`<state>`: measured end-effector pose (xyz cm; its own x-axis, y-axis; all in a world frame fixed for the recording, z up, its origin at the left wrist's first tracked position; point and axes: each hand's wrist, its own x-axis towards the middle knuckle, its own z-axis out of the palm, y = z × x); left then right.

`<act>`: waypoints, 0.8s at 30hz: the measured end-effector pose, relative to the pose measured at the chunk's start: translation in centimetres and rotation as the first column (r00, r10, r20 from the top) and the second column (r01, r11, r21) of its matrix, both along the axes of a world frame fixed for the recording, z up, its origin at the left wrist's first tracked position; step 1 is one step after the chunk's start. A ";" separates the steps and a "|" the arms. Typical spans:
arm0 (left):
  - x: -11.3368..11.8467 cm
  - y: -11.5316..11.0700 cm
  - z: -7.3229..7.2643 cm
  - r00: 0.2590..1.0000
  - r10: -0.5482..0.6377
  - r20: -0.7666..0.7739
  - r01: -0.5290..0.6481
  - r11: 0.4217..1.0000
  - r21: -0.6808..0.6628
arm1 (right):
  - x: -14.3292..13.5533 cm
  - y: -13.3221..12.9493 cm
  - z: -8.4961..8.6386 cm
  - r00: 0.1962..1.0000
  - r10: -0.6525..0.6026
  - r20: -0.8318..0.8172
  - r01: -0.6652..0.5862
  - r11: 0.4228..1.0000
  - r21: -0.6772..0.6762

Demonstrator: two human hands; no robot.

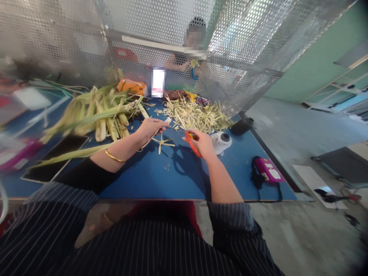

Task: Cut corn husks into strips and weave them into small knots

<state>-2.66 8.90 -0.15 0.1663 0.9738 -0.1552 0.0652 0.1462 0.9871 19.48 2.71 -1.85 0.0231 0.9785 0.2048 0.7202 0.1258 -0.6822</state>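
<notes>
My left hand [150, 131], with a gold bangle at the wrist, pinches a small pale piece of stalk [168, 120] between thumb and fingertips. Orange-handled scissors [193, 145] are in my right hand [200, 141], their blades pointing up and away, just right of the pale piece. Below my left fingertips a star-shaped piece of pale strips [161, 144] lies on the blue table [143, 176]. Long green-white stalks [100, 115] are piled at the left. Behind the scissors spreads a heap of thin cut strips [201, 115].
A white spool [220, 142] and a black cup [242, 126] stand right of the heap. Nearer the right edge lies a magenta device [268, 169] with black cords. A lit phone [158, 82] stands at the back, beside an orange packet [132, 87]. Perforated metal [161, 23] rises behind; a person sits beyond.
</notes>
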 end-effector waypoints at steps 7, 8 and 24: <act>-0.4 -4.5 2.3 0.999 -0.013 0.050 0.006 0.991 0.132 | -1.1 -0.5 -0.4 0.801 -0.117 0.588 0.148 0.989 -0.005; -0.3 -5.2 2.3 0.999 -0.017 0.037 0.012 0.990 0.144 | -1.3 -0.6 -0.5 0.795 -0.118 0.596 0.139 0.990 0.012; -0.9 -6.2 -0.8 0.931 -0.148 -0.332 0.252 0.921 0.296 | -5.2 -0.6 2.7 0.936 0.351 0.039 -0.353 0.926 0.135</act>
<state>-3.52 2.68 -0.94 0.3599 0.9282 0.0942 0.3565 -0.2301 0.9055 14.27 2.12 0.80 -0.3212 0.8853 0.3362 0.6217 0.4649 -0.6304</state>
